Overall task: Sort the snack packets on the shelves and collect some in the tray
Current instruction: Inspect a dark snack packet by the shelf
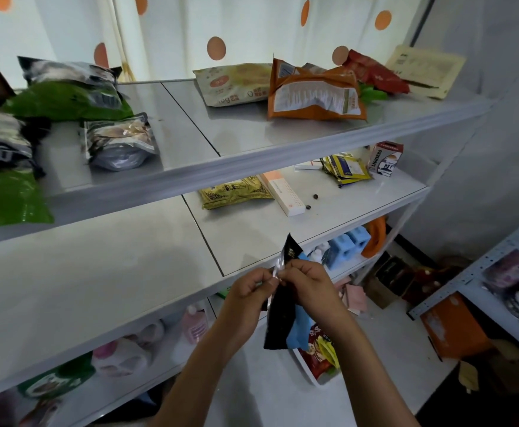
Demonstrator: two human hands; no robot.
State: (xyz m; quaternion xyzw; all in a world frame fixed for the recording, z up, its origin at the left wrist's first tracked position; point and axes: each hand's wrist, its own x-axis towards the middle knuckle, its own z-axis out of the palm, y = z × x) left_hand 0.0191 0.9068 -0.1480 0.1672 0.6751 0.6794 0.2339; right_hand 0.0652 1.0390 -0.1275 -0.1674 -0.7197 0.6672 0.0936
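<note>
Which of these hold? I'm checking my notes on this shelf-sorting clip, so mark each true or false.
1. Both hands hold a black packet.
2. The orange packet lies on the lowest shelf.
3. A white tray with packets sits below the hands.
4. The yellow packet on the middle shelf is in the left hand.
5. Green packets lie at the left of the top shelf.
1. True: the left hand and right hand pinch the black packet.
2. False: the orange packet lies on the top shelf.
3. True: the white tray holds packets.
4. False: the yellow packet lies untouched on the middle shelf.
5. True: green packets lie there.
</note>
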